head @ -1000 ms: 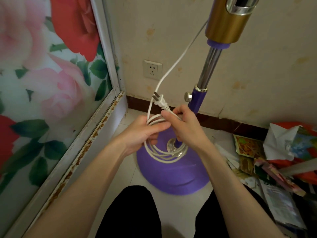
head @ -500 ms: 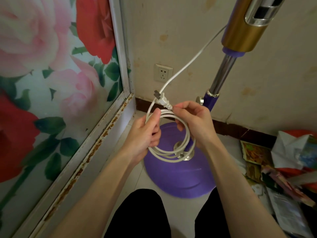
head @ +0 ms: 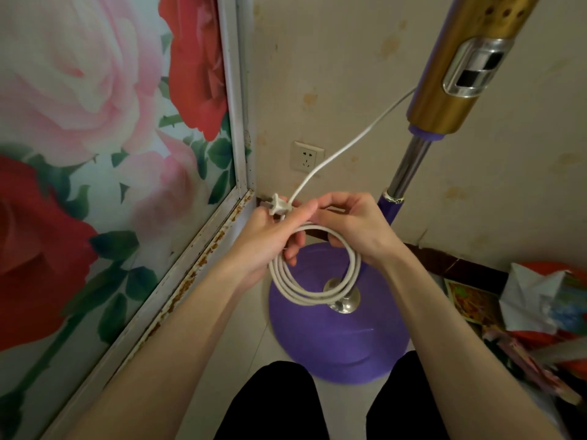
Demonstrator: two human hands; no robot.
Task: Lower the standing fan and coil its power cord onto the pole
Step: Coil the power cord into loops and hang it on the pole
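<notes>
The fan's chrome pole [head: 408,166] rises from a round purple base [head: 336,341] on the floor and ends in a gold control housing [head: 454,77] at the top right. A white power cord [head: 305,290] hangs in several loops in front of the base, and one strand runs up to the housing. My left hand [head: 266,242] grips the left side of the coil, with the white plug [head: 278,206] sticking out above its fingers. My right hand [head: 355,227] pinches the top of the loops just right of the plug.
A wall socket [head: 307,157] sits on the beige wall behind the cord. A rose-printed glass panel in a rusty white frame [head: 190,274] lines the left side. Papers and packets [head: 533,306] lie piled on the floor at the right. My dark-trousered knees [head: 270,404] flank the base.
The coil and both hands have risen a little and shifted left of the pole. My left fingers have closed more tightly around the loops and plug. The camera has tilted upward.
</notes>
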